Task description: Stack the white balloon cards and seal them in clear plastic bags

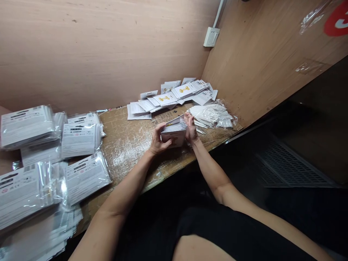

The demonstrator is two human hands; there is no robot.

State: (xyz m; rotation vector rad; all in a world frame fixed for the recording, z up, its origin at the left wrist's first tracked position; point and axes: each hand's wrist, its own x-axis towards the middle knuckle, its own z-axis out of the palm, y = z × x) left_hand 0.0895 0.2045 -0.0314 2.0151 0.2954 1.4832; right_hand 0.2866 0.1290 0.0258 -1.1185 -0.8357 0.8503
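Left hand (158,142) and right hand (191,127) grip a white card stack (174,133), its print mostly hidden.

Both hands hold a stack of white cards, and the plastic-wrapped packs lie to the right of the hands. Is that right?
No: the plastic-wrapped packs lie to the left of the hands, not the right, as the head view shows. The left hand and right hand do hold the stack of white cards.

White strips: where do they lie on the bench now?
In the head view, the white strips lie at the right end of the bench, beside the right hand, in front of the scattered cards.
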